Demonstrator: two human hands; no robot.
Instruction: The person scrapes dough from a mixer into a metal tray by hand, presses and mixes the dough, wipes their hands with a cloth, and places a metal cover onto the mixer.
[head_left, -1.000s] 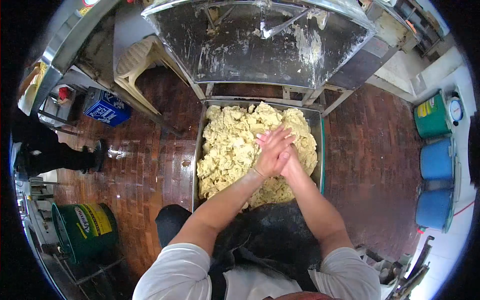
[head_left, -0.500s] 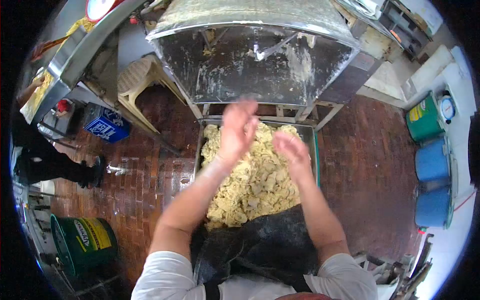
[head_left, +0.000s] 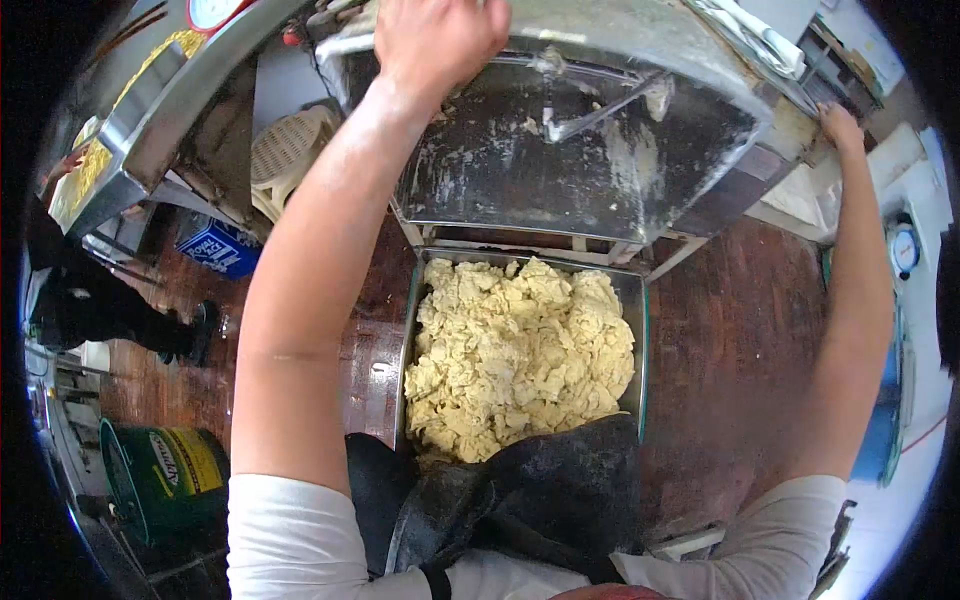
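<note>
My left hand (head_left: 440, 42) is over the floury table top (head_left: 590, 32) at the upper edge of the view. Its fingers are partly cut off, so what it holds, if anything, is hidden. My right hand (head_left: 842, 128) is stretched far to the upper right, beside the edge of a side counter. Its fingers look curled, and anything within them is too small to make out. Between my arms, a metal tray (head_left: 640, 350) on the floor holds a large heap of lumpy, pale yellow dough (head_left: 520, 350). Neither hand touches the dough.
A dark apron (head_left: 560, 490) hangs over the tray's near end. On the left are a plastic stool (head_left: 290, 150), a blue tin (head_left: 222, 247), a green bucket (head_left: 165, 475) and another person's dark-clothed leg (head_left: 120, 315). Blue containers (head_left: 885, 430) line the right wall.
My hands were together over the dough, then parted. Now my left hand has moved up to the table and my right hand far out to the upper right.
</note>
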